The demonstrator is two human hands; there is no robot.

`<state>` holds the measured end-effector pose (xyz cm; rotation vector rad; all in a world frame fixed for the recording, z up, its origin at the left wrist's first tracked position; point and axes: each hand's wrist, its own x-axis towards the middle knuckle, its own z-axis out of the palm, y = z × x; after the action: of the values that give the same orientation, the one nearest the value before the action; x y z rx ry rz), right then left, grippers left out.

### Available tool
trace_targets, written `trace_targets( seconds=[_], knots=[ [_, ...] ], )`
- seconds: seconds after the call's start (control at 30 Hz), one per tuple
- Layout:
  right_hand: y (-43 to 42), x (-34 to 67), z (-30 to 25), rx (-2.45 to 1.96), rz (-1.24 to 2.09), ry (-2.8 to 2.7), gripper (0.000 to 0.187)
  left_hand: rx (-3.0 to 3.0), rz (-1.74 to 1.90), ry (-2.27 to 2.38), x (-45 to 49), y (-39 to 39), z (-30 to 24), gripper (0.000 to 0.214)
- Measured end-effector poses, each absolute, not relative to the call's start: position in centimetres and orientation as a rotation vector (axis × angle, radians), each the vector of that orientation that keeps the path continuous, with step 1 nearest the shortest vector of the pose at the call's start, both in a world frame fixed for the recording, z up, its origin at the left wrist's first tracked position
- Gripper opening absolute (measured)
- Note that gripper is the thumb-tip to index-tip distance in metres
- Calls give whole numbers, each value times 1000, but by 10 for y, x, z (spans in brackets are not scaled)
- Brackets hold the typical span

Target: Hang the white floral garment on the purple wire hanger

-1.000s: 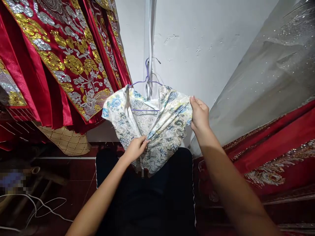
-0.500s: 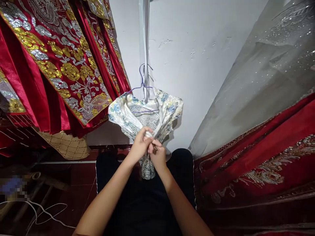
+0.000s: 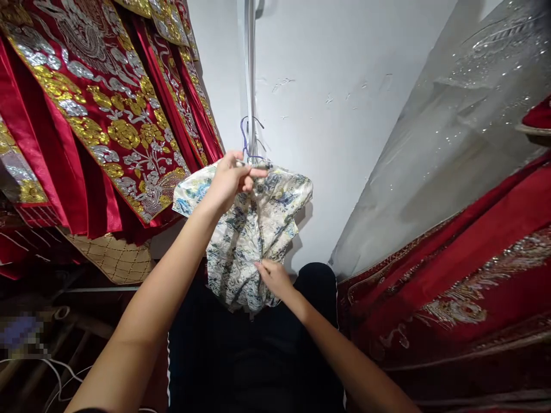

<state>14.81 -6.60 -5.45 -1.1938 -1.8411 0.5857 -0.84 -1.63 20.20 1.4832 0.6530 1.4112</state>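
Observation:
A small cream garment with a blue and yellow floral pattern (image 3: 253,229) hangs on a thin purple wire hanger (image 3: 246,137) against the white wall. My left hand (image 3: 230,178) is raised to the garment's collar and pinches the fabric just under the hanger hook. My right hand (image 3: 271,275) is lower, with its fingers closed on the cloth near the hem. The hanger's shoulders are hidden inside the garment.
Red robes with gold and silver embroidery (image 3: 99,109) hang at the left. A sheer glittery fabric (image 3: 451,143) and more red embroidered cloth (image 3: 451,275) slope down at the right. My black-clad legs (image 3: 253,355) are below. White cords (image 3: 47,367) lie on the red floor.
My left hand rose from the garment's middle to its collar at the hanger. My right hand, earlier out at the right sleeve, came in to the lower front. The garment now hangs closed.

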Motion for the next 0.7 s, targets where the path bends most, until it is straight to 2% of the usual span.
trace_targets(
  seconds=[0.1,0.2,0.3,0.47,0.57,0.7],
  knots=[
    [-45,161,20,-1003,571,-1718,36,1537,1349,668,-15,-25,186,24],
    [-19,162,107,-806,346,-1764,43,1574,1384,648,-17,-27,177,24],
    [3,152,161,-747,48,-1995,25,1592,1425,635,-16,-24,173,26],
    [15,136,168,-725,-265,-2090,20,1536,1577,698,-10,-15,154,28],
    [12,138,167,-698,-222,-2001,19,1528,1639,772,-6,-9,125,28],
    [16,162,185,-648,-11,-1627,21,1572,1376,1018,-12,-12,70,27]
  ],
)
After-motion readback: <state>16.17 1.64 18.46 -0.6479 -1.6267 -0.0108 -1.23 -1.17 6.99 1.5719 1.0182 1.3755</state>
